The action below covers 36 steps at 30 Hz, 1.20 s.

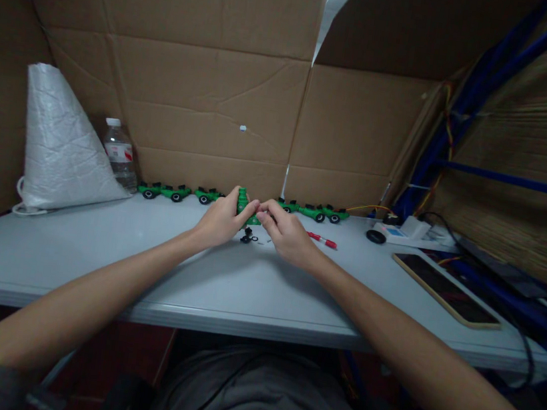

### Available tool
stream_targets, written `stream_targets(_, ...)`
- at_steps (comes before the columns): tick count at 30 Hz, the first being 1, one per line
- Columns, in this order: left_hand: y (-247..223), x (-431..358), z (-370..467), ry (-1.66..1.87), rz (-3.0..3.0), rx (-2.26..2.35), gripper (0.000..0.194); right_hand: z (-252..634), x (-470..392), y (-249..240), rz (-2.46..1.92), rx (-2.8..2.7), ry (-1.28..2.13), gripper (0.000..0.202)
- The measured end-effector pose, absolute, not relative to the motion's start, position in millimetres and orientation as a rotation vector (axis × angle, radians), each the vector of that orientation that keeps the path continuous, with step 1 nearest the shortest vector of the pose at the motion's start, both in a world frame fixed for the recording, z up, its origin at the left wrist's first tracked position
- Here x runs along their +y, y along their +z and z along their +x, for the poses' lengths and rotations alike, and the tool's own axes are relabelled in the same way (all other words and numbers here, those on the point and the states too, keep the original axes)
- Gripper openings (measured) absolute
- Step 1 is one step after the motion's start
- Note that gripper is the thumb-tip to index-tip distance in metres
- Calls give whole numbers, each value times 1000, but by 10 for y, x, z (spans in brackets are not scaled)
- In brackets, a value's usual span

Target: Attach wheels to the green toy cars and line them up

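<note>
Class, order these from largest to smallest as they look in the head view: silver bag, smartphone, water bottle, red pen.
1. Silver bag
2. Smartphone and water bottle: unranked, since the phone lies nearer the camera
3. Red pen

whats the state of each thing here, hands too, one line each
left hand: closed on green toy piece
right hand: fingertips together at the toy piece, any grip hidden
green toy cars: lined up along the back
small black parts: loose on the table
red pen: lying down
bottle: capped, standing
phone: face up, screen dark
silver bag: standing, contents hidden
</note>
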<state>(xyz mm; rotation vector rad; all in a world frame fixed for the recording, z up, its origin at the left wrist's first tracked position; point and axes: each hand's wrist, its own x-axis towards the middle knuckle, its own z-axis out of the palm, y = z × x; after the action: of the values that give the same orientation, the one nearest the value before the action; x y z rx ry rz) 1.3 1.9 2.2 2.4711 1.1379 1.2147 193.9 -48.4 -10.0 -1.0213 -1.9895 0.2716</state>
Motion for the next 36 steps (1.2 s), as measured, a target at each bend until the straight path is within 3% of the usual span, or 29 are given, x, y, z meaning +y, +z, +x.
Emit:
stream_targets(26, 22, 29, 14, 1275, 2417, 1091, 32, 1955, -432, -152, -977, -1969, 259, 31)
stream_targets(36, -8, 64, 58, 1213, 2157, 863, 42, 1987, -331, -173, -966, -1789, 384, 37)
